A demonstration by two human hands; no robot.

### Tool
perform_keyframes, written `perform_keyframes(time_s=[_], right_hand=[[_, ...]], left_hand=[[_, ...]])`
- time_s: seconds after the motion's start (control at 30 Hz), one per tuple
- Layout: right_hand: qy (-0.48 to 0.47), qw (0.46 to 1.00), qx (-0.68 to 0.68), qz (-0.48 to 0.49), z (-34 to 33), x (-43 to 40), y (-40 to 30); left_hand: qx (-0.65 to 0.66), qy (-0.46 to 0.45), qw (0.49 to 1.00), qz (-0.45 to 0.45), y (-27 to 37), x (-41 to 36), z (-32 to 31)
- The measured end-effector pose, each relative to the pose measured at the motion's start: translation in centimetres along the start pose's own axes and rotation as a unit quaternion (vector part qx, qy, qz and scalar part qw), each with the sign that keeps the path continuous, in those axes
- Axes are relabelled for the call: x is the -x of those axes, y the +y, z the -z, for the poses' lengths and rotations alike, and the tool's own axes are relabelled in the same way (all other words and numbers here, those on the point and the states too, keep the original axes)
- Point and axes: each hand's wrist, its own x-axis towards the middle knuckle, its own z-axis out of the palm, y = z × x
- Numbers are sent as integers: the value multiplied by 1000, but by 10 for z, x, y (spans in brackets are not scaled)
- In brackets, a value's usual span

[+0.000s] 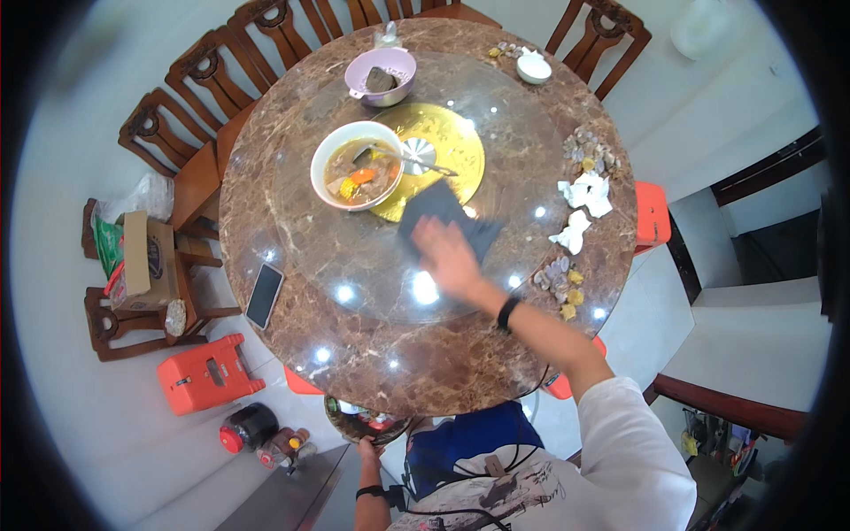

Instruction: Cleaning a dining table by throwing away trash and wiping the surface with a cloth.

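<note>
My right hand (pixel 446 255), blurred, lies flat over a dark grey cloth (pixel 435 202) on the glass turntable (pixel 319 265). The cloth overlaps the edge of the turntable's gold centre (pixel 461 143). Just beyond it stands a white bowl (pixel 321 179) of soup with corn, carrot and meat; a ladle (pixel 425 163) leans out over its rim. Low at the table's near edge, my left hand (pixel 370 449) grips the rim of a waste bin (pixel 342 425) with litter inside. The fingers under that rim are hidden.
On the right of the marble table (pixel 425 372) are crumpled tissues (pixel 588 192), shells and scraps (pixel 561 282), and a small white bowl (pixel 534 68). A lilac colander (pixel 392 96) stands at the back, a phone (pixel 265 296) at left. Wooden chairs (pixel 212 79) and orange stools (pixel 206 375) surround it.
</note>
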Motion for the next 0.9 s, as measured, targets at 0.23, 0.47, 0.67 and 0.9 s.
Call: perform_keyframes(time_s=[0.23,0.47,0.67,0.9], right_hand=[[-174,981,-82,29,56,84,-41],[-93,962,94,-238,68,33,132],[-86,931,105,-340,46,-71,213],[-189,966,65,-164,39,-13,101]], left_hand=[[-3,-25,1000,-12,17,-12,-8],[-22,-10,1000,-16,19,-14,-3],[-48,-40,998,-11,23,-8,-5],[2,9,1000,7,15,-21,-3]])
